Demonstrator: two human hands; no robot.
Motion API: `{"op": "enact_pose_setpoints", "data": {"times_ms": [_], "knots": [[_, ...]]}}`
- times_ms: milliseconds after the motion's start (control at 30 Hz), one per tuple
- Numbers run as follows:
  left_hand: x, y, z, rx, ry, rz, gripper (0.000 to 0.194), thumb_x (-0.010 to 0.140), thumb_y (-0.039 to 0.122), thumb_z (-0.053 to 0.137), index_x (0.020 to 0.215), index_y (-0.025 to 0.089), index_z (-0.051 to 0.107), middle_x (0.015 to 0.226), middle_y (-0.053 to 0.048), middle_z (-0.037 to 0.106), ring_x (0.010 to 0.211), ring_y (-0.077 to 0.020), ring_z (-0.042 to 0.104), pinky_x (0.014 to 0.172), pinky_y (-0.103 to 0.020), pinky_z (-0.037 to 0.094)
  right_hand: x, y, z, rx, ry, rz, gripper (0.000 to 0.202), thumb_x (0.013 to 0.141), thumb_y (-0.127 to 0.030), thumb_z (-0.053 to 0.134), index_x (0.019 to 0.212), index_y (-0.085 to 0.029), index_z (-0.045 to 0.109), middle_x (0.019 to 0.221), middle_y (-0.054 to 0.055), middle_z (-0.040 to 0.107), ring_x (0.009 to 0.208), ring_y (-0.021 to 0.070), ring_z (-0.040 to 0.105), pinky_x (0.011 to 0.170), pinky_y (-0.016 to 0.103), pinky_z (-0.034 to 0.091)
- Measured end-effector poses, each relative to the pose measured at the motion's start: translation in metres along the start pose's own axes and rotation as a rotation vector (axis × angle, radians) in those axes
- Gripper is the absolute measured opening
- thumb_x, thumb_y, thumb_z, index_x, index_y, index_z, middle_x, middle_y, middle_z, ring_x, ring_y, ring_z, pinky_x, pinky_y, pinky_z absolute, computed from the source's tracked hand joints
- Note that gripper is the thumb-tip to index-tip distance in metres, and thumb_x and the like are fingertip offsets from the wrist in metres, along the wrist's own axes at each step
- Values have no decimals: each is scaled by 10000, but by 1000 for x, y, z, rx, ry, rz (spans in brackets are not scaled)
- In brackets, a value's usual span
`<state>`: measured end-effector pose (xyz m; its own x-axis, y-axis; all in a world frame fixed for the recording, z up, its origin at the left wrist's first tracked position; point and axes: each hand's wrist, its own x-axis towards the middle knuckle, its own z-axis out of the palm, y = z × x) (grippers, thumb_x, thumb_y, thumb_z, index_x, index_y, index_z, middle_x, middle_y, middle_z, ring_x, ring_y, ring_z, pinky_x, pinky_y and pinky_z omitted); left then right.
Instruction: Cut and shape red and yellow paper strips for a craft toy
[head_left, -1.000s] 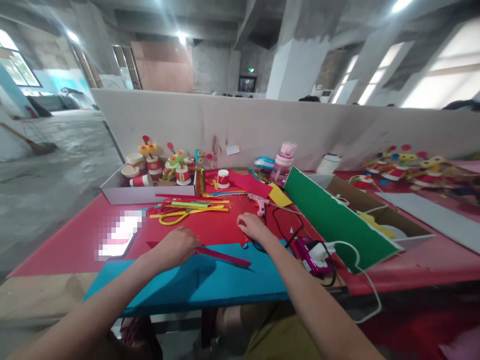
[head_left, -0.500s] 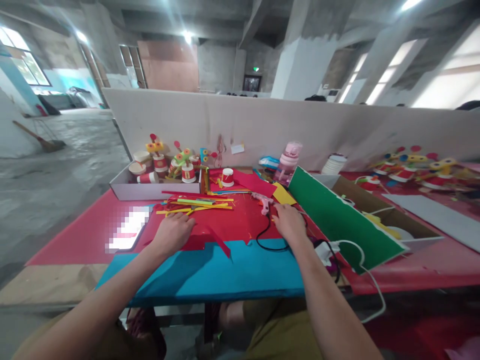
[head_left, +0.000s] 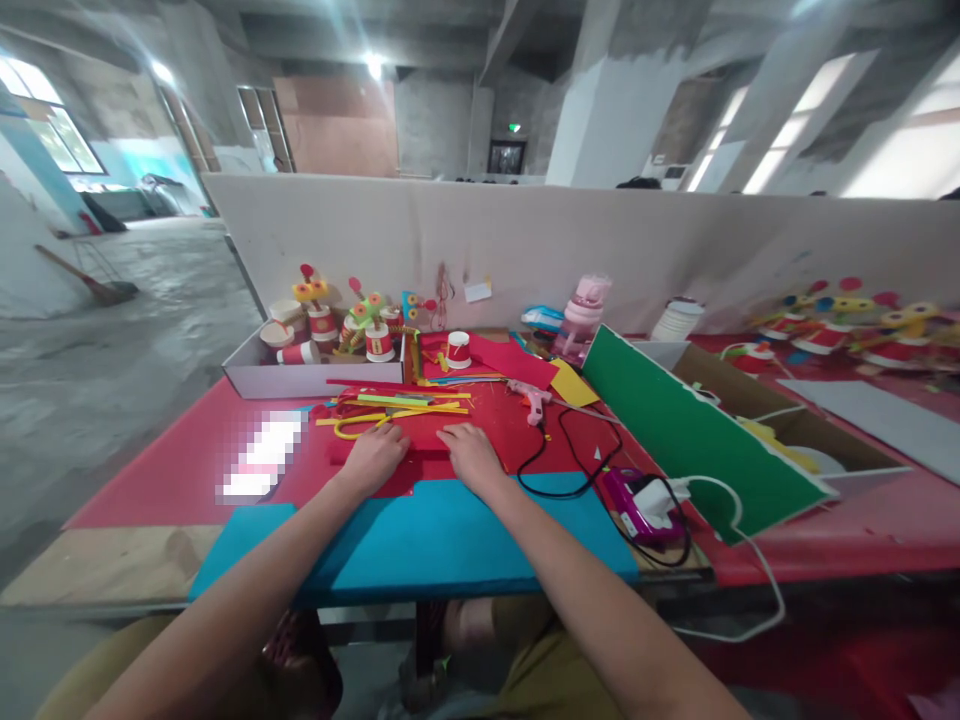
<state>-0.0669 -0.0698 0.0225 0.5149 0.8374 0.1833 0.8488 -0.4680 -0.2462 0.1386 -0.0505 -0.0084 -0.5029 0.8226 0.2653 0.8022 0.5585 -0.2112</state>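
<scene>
A red paper strip [head_left: 427, 454] lies level between my two hands, just above the blue sheet's far edge. My left hand [head_left: 377, 458] is closed on the strip, its fingertips partly hidden. At the strip's other end, the fingers of my right hand [head_left: 471, 452] pinch it. Yellow-handled scissors [head_left: 349, 430] lie just beyond my left hand, beside a pile of coloured paper strips [head_left: 409, 400]. Farther right rests a pink glue gun [head_left: 535, 398] on the red table cover, its black cord curling toward me. The blue sheet [head_left: 420, 545] spreads beneath my forearms.
A white box [head_left: 315, 380] of paper-cup figures stands back left, with a phone [head_left: 264, 455] nearer me. One red-and-white cup [head_left: 458, 350] stands at centre back. On the right are a purple power strip [head_left: 637, 510] and a green-sided box [head_left: 690, 430]. A white partition [head_left: 525, 235] runs behind.
My right hand has moved left from beside the glue gun to the red strip. The strip, which lay slanted by my left hand, now stretches level between both hands.
</scene>
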Motion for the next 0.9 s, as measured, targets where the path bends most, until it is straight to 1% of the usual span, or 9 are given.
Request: {"op": "enact_pose_setpoints", "data": {"times_ms": [100, 167, 267, 333, 400, 567, 700, 833, 900], "knots": [[-6, -3, 9, -55, 27, 12, 248, 923, 204, 438, 1078, 187, 631, 920, -110, 622, 957, -247, 549, 746, -337, 430, 0, 1, -4, 93, 16, -14, 506, 847, -222, 568, 1343, -195, 475, 1332, 93, 527, 1199, 228, 443, 1006, 378, 341], [-3, -1, 10, -57, 26, 15, 233, 924, 222, 438, 995, 171, 654, 885, -111, 616, 930, -248, 548, 742, -339, 429, 3, -3, -9, 129, 22, -72, 531, 840, -256, 592, 1351, -201, 460, 1334, 91, 517, 1204, 222, 433, 1005, 373, 340], [10, 10, 8, -26, 12, -12, 227, 906, 189, 451, 872, 126, 666, 837, -127, 612, 888, -255, 550, 744, -359, 425, 11, -8, -12, 76, 24, -127, 354, 871, -183, 533, 1222, -180, 580, 1223, 95, 579, 1134, 219, 465, 965, 363, 364], [21, 18, 8, -18, 2, 5, 225, 896, 157, 448, 879, 110, 667, 846, -135, 615, 889, -256, 550, 753, -371, 421, 15, -8, -12, 29, 9, -119, 269, 879, -135, 498, 1099, -159, 650, 1107, 100, 620, 1054, 216, 494, 920, 345, 389], [27, 21, 9, -29, 5, 48, 225, 899, 154, 443, 898, 105, 663, 876, -134, 617, 895, -250, 546, 757, -369, 420, 16, -5, -11, 22, -14, -115, 244, 884, -133, 496, 1054, -152, 671, 1042, 98, 633, 1001, 206, 508, 892, 322, 404], [18, 8, 13, -62, 46, 120, 206, 910, 217, 471, 930, 150, 665, 865, -88, 618, 878, -228, 534, 754, -347, 419, 5, 15, -12, 73, -2, -117, 301, 917, -230, 506, 1190, -181, 622, 1135, 84, 629, 1043, 198, 510, 910, 320, 403], [11, -1, 16, -76, 82, 95, 216, 912, 204, 469, 910, 165, 681, 821, -78, 611, 845, -216, 529, 736, -333, 414, 0, 28, -19, 51, 2, -42, 270, 902, -232, 538, 1146, -214, 653, 1150, 81, 641, 1062, 218, 512, 907, 362, 393], [14, 5, 20, -80, 110, 96, 245, 921, 220, 455, 837, 143, 672, 802, -84, 598, 812, -212, 527, 709, -330, 410, 5, 20, -19, 62, 47, -120, 371, 834, -330, 650, 1175, -189, 619, 1100, 99, 644, 1044, 229, 519, 919, 378, 378], [16, 9, 21, -93, 106, 109, 247, 920, 212, 452, 822, 132, 664, 813, -85, 603, 801, -208, 530, 713, -329, 411, 9, 12, -16, 76, 17, -152, 268, 868, -289, 607, 1111, -181, 646, 1024, 92, 654, 989, 204, 541, 878, 336, 395]]}}
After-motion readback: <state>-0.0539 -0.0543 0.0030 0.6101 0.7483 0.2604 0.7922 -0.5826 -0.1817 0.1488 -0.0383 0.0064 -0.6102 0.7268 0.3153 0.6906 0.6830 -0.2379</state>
